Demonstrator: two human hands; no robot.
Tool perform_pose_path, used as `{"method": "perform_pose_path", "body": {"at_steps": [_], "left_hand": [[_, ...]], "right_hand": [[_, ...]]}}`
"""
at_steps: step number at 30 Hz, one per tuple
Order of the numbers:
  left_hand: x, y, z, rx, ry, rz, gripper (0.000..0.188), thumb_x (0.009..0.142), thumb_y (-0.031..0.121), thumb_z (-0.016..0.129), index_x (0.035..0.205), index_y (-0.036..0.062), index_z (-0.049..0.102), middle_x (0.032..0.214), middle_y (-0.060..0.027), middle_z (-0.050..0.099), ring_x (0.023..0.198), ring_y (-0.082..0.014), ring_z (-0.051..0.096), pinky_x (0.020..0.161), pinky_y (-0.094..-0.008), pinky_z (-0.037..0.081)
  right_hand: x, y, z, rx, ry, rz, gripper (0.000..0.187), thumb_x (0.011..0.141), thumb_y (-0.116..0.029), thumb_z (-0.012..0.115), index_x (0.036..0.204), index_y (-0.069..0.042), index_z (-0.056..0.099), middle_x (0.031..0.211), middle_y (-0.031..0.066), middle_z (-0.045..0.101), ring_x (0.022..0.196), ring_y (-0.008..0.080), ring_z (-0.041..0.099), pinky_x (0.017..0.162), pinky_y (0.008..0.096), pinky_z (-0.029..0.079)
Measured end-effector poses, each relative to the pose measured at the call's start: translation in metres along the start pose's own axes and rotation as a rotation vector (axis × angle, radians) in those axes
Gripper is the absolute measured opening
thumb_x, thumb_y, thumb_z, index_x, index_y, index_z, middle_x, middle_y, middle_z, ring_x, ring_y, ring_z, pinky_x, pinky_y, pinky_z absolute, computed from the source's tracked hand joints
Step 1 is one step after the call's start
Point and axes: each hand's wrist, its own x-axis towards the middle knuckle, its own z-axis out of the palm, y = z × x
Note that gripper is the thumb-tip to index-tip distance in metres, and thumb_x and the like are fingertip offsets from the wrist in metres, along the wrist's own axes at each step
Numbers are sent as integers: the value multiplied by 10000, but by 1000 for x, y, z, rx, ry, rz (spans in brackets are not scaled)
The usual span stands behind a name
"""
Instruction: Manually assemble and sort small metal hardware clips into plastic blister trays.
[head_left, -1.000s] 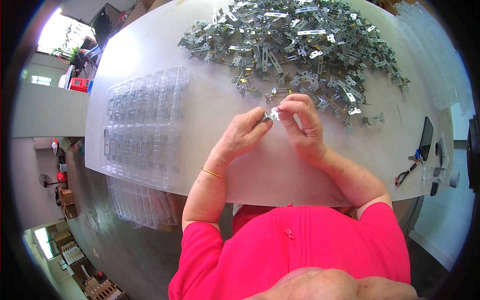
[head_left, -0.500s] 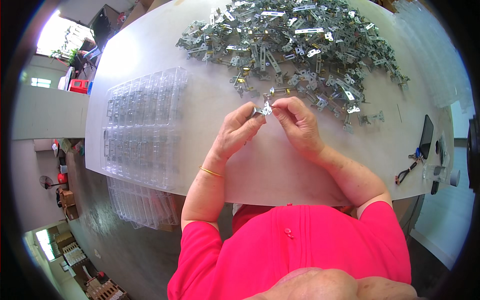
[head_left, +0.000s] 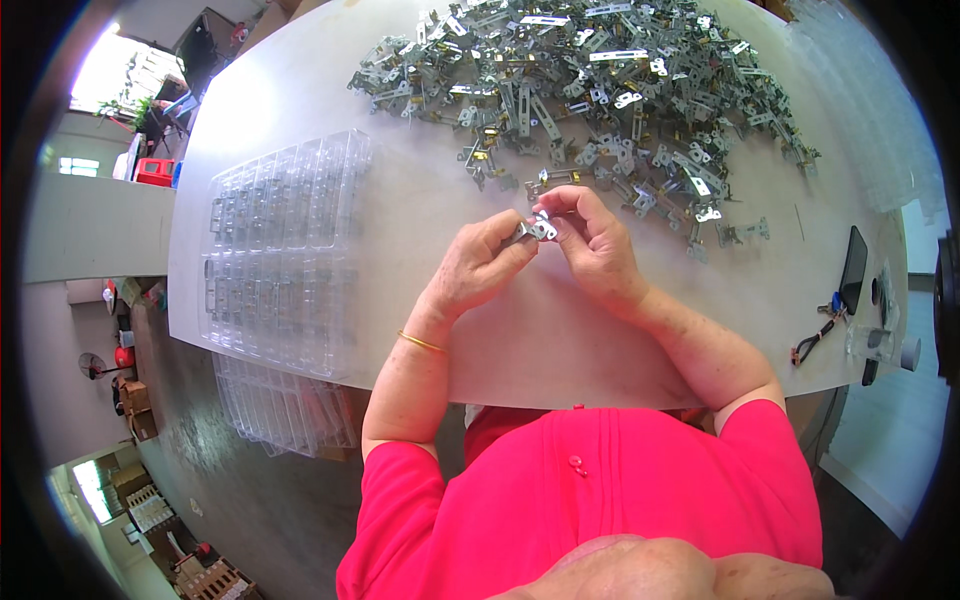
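Note:
Between my two hands is a small silvery metal bracket with a holed, rounded end plate. My left hand is closed on its left part, thumb and forefinger pinching it. The fingers of my right hand are bent around the right side of the same bracket, thumb and forefinger touching it. Much of the bracket is hidden by my fingers. Just beyond my hands, a large heap of similar metal brackets covers the far part of the table, some with brass-coloured pieces.
Clear plastic compartment trays holding metal parts lie at the left of the white table. More clear trays are stacked below the table edge. At the right are a dark phone, black-handled cutters and clear plastic sheets.
The bracket has turned in my fingers and moved slightly right. My left hand has shifted right with it, and my right fingers have closed further around its end.

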Motion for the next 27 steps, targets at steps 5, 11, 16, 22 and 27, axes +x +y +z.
{"method": "perform_pose_path", "body": {"at_steps": [5, 11, 16, 22, 27], "left_hand": [[0, 3, 8, 2, 19, 12, 97, 923, 94, 624, 923, -3, 623, 685, -9, 473, 624, -87, 421, 562, -287, 373], [0, 0, 7, 83, -22, 43, 90, 911, 84, 627, 921, -4, 614, 648, -40, 457, 589, -98, 413, 540, -303, 376], [1, 3, 11, 77, -25, 61, 106, 909, 76, 634, 866, 4, 567, 632, -39, 436, 580, -102, 386, 525, -307, 367], [-1, -3, 11, 106, 133, 93, 151, 917, 69, 643, 834, 13, 530, 619, -33, 411, 581, -94, 374, 519, -298, 359], [1, -5, 14, 185, 237, 152, 121, 929, 66, 639, 853, 19, 557, 618, -32, 436, 571, -94, 392, 520, -285, 359]], "right_hand": [[-1, -2, -6, 123, -87, -39, 260, 996, 77, 457, 1202, -10, 590, 1236, 93, 628, 1149, 151, 598, 1026, 306, 469], [0, -10, -7, 272, -122, 32, 215, 974, 61, 523, 1147, -5, 633, 1192, 91, 659, 1087, 150, 619, 973, 288, 498], [1, -1, -3, 212, -116, -26, 167, 979, 30, 585, 1130, -28, 626, 1185, 83, 639, 1109, 140, 592, 951, 294, 503], [6, -7, -4, -35, 75, -367, 147, 979, 1, 617, 1112, -60, 603, 1191, 56, 569, 1068, 115, 570, 904, 285, 502], [1, 2, -1, 126, -27, -102, 99, 1006, -37, 599, 1105, -44, 594, 1048, 29, 612, 945, 106, 615, 846, 263, 521]]}}
